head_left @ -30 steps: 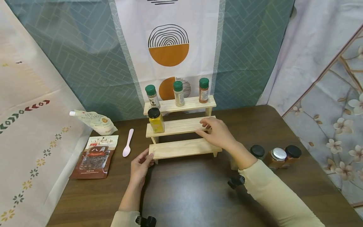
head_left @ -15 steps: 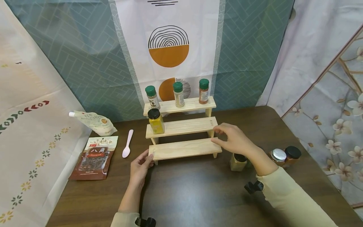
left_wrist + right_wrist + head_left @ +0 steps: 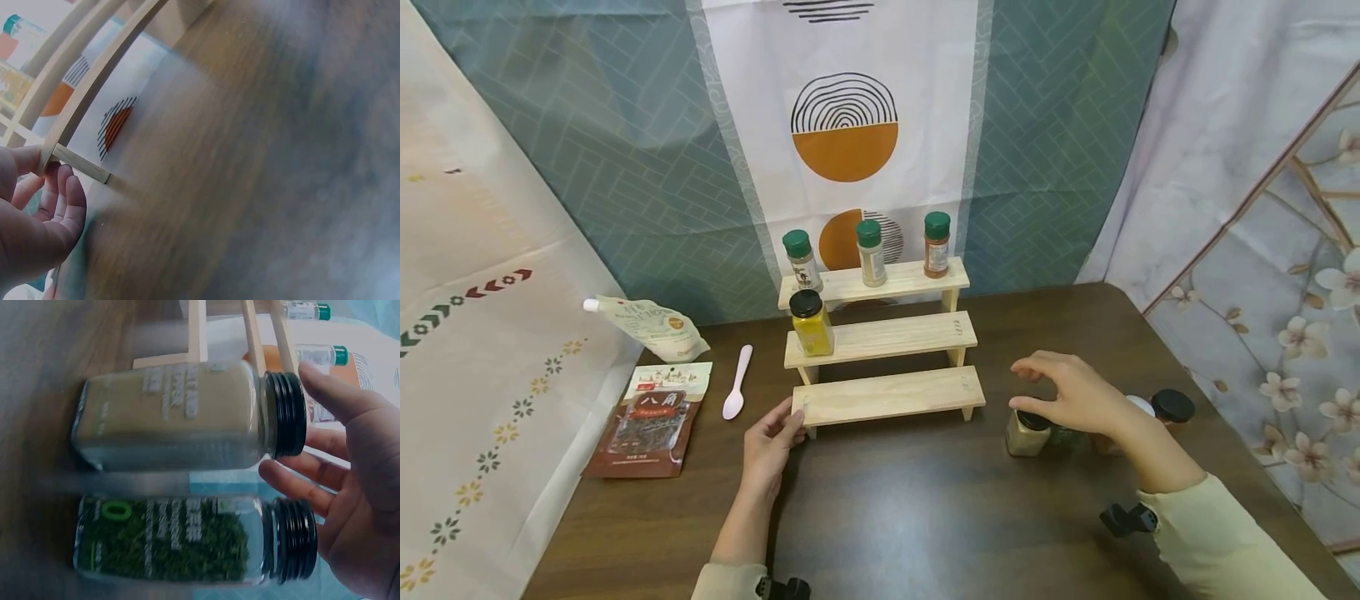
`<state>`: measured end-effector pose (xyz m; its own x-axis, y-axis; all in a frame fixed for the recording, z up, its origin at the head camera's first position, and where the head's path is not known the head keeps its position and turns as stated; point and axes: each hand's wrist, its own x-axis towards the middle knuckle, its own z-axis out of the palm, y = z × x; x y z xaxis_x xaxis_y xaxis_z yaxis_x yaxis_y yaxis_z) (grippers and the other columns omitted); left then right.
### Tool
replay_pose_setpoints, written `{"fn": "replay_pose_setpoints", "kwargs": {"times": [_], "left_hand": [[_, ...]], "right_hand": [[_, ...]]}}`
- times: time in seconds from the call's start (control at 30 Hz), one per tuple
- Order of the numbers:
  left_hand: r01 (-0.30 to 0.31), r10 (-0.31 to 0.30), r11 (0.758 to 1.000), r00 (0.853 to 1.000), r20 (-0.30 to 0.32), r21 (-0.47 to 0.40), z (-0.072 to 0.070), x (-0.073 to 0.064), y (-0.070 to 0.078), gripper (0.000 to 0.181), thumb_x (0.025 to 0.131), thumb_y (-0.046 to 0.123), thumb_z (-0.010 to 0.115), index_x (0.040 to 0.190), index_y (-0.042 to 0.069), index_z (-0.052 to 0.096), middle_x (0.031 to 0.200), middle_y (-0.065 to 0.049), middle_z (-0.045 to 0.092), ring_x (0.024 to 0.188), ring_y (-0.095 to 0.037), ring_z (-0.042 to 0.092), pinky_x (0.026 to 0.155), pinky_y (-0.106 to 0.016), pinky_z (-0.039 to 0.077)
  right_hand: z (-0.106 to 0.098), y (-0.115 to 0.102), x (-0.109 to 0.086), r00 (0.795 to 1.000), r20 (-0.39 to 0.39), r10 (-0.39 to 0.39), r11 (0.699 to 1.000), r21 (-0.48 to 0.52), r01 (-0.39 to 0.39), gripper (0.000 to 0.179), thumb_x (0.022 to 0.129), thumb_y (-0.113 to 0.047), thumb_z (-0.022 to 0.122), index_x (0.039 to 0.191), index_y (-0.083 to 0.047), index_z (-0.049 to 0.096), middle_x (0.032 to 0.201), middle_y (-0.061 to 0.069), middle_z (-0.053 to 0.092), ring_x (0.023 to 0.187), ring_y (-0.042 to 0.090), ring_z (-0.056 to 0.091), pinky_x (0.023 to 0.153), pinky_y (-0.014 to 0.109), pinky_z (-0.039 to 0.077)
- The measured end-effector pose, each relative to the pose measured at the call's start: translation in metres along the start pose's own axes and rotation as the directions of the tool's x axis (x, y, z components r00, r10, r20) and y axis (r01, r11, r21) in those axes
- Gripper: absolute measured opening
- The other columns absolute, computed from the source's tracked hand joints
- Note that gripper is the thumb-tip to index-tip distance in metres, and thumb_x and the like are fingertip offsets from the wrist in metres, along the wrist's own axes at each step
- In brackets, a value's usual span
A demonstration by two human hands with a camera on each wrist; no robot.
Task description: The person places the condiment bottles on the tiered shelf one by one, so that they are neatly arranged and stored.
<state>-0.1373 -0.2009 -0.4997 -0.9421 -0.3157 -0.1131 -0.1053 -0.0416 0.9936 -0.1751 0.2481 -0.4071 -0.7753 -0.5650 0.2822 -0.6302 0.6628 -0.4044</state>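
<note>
The left hand (image 3: 769,446) pinches the wooden rack (image 3: 887,396). The right hand (image 3: 1071,396), loosely spread and empty, hovers by a tan jar (image 3: 169,419).

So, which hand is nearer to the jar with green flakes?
The right hand: it is by the jar, near its lid. The left hand is farther off, gripping the lowest shelf at its left end.

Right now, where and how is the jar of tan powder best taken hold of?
Probably by the black lid, from above: the jar of tan powder is boxy and upright with that round lid on top, and the jar of green flakes crowds one side.
</note>
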Motion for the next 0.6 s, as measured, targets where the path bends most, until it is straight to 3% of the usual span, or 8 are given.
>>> {"fn": "replay_pose_setpoints", "kwargs": {"times": [0.2,0.37,0.6], "left_hand": [[0.003,-0.003,1.0,1.0,-0.006,0.001,-0.001,0.0,-0.001,0.04,0.096,0.004,0.07,0.133,-0.006,0.062,0.091,-0.002,0.07,0.075,-0.013,0.065,0.069,-0.024,0.057],[0.025,-0.025,0.999,1.0,-0.005,0.02,-0.002,-0.001,-0.003,0.039,0.096,0.005,0.07,0.133,-0.003,0.063,0.091,-0.001,0.07,0.076,-0.011,0.064,0.07,-0.024,0.057],[0.022,-0.022,1.0,1.0,0.0,0.021,0.0,0.0,0.0,0.039,0.096,0.007,0.07,0.133,-0.003,0.063,0.093,-0.001,0.07,0.076,-0.012,0.064,0.071,-0.023,0.057]], "right_hand": [[-0.001,-0.001,-0.009,0.997,0.074,-0.016,1.0,0.021,0.015,0.054,0.081,-0.041,0.085,0.119,-0.005,0.07,0.108,0.0,0.068,0.095,0.021,0.067,0.08,0.044,0.057],[0.001,0.0,-0.015,0.991,0.133,-0.022,1.0,0.004,0.021,0.058,0.074,-0.042,0.09,0.117,-0.006,0.072,0.108,-0.001,0.068,0.095,0.017,0.067,0.08,0.041,0.057],[-0.001,0.003,-0.019,0.986,0.167,-0.017,1.0,-0.018,0.02,0.058,0.074,-0.039,0.091,0.117,-0.006,0.072,0.107,-0.002,0.068,0.091,0.014,0.065,0.076,0.035,0.057]]}}
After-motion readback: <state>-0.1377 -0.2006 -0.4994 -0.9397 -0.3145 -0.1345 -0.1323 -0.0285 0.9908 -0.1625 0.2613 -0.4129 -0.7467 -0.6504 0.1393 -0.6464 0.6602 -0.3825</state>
